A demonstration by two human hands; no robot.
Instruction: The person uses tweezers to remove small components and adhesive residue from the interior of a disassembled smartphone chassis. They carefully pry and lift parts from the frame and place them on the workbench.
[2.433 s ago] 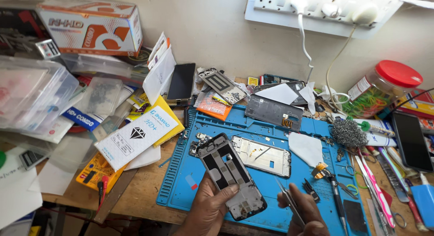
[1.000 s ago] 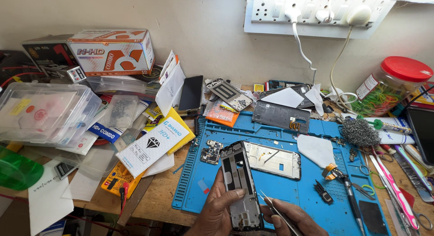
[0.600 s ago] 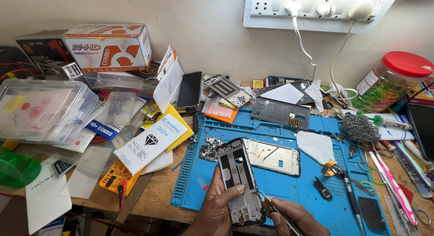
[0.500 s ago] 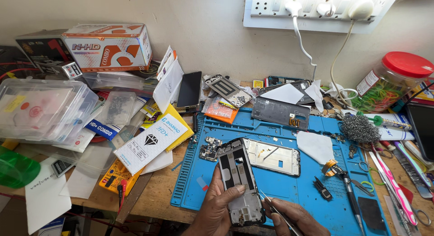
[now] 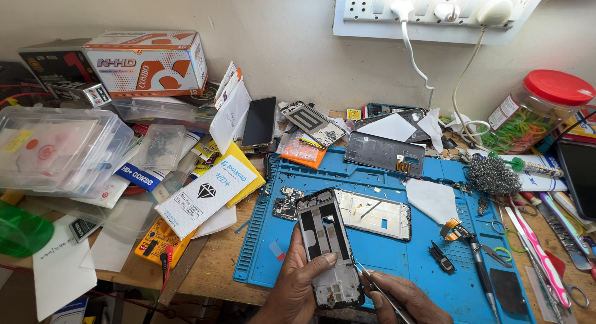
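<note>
My left hand [image 5: 297, 285] grips an opened phone frame [image 5: 328, 244] by its left edge, thumb across its middle, over the near part of a blue work mat [image 5: 397, 256]. My right hand [image 5: 403, 298] holds thin metal tweezers [image 5: 380, 292] whose tip touches the frame's lower right edge. A second silver phone frame [image 5: 374, 214] lies flat on the mat just right of the held one. A small circuit board [image 5: 287, 203] sits to its upper left.
A grey back cover [image 5: 385, 154] lies at the mat's far edge, a steel wool ball [image 5: 493, 174] and a jar of rubber bands [image 5: 531, 112] to the right. Screwdrivers and tools [image 5: 540, 249] crowd the right side. Boxes [image 5: 146, 63], plastic cases [image 5: 56, 150] and packets fill the left.
The view has shifted slightly. My left hand has raised and tilted the phone frame a little, and the tweezers in my right hand have come up to its lower right edge.
</note>
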